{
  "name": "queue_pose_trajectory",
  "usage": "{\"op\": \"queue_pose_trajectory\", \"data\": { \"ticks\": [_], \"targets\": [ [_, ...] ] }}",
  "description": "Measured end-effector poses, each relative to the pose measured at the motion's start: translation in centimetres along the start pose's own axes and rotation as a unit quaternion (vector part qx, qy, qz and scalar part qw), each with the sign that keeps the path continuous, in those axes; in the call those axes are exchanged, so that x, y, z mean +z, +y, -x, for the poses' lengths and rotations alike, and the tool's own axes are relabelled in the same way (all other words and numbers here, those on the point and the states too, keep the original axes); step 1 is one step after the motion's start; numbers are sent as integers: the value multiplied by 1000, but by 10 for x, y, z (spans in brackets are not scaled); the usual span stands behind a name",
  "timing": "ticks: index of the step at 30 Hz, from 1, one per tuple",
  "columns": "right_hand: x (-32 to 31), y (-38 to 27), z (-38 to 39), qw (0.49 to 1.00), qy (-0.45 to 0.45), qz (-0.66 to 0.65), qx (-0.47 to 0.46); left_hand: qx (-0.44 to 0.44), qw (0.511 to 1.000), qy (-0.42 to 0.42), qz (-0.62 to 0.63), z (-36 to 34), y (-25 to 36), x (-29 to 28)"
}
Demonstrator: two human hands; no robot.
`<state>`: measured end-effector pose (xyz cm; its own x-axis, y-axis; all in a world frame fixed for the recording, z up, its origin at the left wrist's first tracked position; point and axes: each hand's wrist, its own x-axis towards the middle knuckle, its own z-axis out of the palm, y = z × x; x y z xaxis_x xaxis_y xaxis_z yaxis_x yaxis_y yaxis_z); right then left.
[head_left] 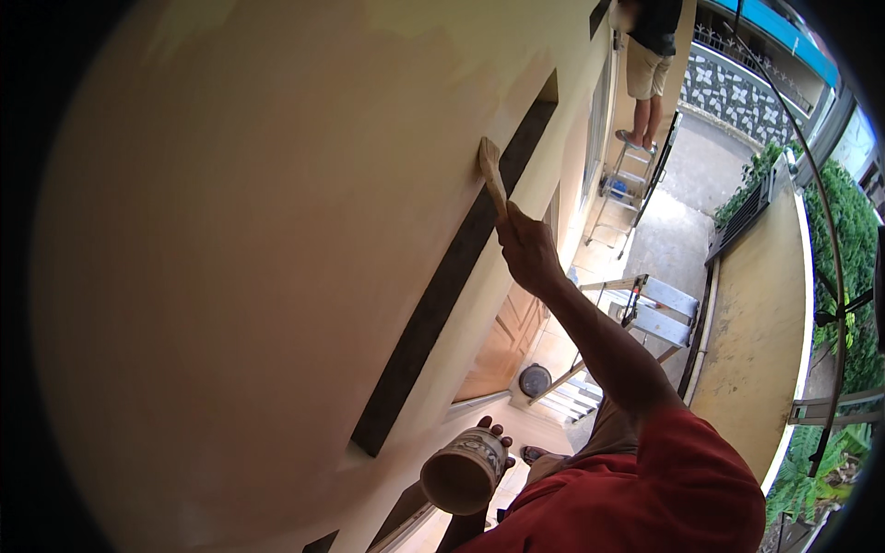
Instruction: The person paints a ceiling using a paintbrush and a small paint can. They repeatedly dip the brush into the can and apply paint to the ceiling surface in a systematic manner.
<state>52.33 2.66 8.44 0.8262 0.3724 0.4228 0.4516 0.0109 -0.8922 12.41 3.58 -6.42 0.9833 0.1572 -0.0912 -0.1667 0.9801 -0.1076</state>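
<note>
Toward one o'clock, the right hand (530, 247) has its fingers curled tight around the narrow end of a pale tan brush (489, 166); its broad head lies on or close to the smooth, matte wall (230, 267), beside a long, straight dark slot (433, 295). The brush looks light and stiff, best gripped by that neck. At six o'clock, the left hand (505, 443) wraps its fingers round a patterned, rounded tub (464, 473), probably light, perhaps slick, best cradled at its side.

The right hand (528, 251) has open room across the wall (249, 276) left of the dark band (429, 300); beyond the right forearm (613, 348), the stepladder (666, 324) stands in the way.
</note>
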Motion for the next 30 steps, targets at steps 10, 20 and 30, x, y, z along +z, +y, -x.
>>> {"op": "queue_pose_trajectory", "data": {
  "ticks": [10,20,30],
  "targets": [
    [-41,-54,24,941,32,-292,167,-2,1000,14,-16,13,7,-5],
    [0,-93,67,903,-188,-324,211,21,1000,-23,6,35,2,-16],
    [-53,-27,7,990,40,-80,108,22,999,-36,30,39,4,5]
  ]
}}
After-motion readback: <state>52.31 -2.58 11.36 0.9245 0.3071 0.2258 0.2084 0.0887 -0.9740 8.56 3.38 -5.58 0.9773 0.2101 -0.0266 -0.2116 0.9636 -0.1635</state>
